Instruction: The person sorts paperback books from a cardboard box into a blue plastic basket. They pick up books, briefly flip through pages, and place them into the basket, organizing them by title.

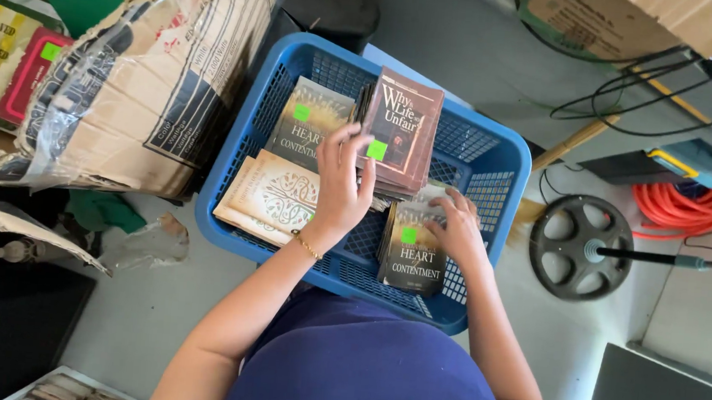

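Observation:
A blue plastic basket (494,164) sits on my lap and holds several paperback books. My left hand (342,182) grips a stack of brown-covered books (404,128) with a green sticker, standing at the basket's middle. My right hand (458,225) rests on top of a dark-covered stack of books (410,259) at the basket's near right, fingers touching its upper edge. A grey-green book (307,124) stands at the back left, and a cream-covered book (267,197) leans against the left wall.
A torn cardboard box (154,74) lies left of the basket, with more books (12,54) beyond it. A round black stand base (577,247), an orange coiled cable (694,201) and black cables (636,87) lie on the floor to the right. Another tray of books (74,389) sits bottom left.

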